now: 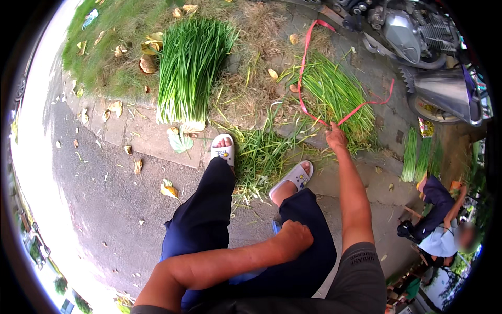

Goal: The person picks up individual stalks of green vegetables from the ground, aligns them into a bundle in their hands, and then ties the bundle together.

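My right hand (336, 136) reaches forward and pinches a red plastic strap (301, 74), whose two lengths run out from the fingers. Under and beside that hand lies a loose heap of long green stalks (333, 94), which look like garlic chives. My left hand (296, 239) is curled into a fist on my right thigh; nothing shows in it. A neat, thick bundle of the same kind of greens (188, 74) lies on the grass and paving at the upper left. Scattered green trimmings (262, 153) lie between my slippered feet.
A parked motorcycle (411, 35) stands at the upper right. Smaller bunches of greens (410, 155) lie at the right, near a seated person (439, 227). Dry leaves (169, 191) dot the pavement, and a plastic slipper (222, 148) is on my left foot.
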### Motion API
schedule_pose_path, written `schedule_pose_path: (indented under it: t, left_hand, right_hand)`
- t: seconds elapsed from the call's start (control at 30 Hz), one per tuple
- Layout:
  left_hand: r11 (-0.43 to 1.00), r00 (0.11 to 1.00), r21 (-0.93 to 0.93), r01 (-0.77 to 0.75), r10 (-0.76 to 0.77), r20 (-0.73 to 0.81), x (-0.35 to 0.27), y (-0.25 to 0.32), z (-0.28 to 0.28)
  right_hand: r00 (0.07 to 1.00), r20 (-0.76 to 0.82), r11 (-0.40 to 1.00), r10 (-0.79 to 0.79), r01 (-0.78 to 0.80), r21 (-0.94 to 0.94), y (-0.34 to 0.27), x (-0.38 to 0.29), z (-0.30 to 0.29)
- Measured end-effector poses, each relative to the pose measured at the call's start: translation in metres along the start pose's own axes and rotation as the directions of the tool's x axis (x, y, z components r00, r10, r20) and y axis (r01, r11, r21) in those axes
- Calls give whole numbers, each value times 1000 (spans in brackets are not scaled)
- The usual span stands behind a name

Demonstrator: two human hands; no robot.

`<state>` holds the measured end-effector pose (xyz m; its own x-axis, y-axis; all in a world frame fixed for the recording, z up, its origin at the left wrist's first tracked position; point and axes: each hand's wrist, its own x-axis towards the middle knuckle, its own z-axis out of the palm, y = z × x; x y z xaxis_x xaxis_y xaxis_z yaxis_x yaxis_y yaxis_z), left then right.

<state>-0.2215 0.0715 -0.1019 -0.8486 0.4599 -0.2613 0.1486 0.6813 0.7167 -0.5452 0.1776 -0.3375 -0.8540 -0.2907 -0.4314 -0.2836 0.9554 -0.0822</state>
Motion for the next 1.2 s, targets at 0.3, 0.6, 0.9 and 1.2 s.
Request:
schedule_pose_path:
  t: [0.3,0.6,0.9,1.2]
  left_hand:
    - [1000,998,-31,-1,3,60,3,7,0]
    - [999,996,-28,23,-21,87,1,7,3]
    - [998,995,40,-44,40,90,3,15,-3]
    - [999,998,-33,17,-15,54,3,6,-1]
  right_hand:
    - [998,62,1000,3,-1,-27,14,16,19]
    - [994,93,994,-51,60,-88,22,-8,-3]
    - [900,-437,995,-11,51,80,-43,91,-172]
    - [632,-157,637,-759,771,25,-316,13,-143]
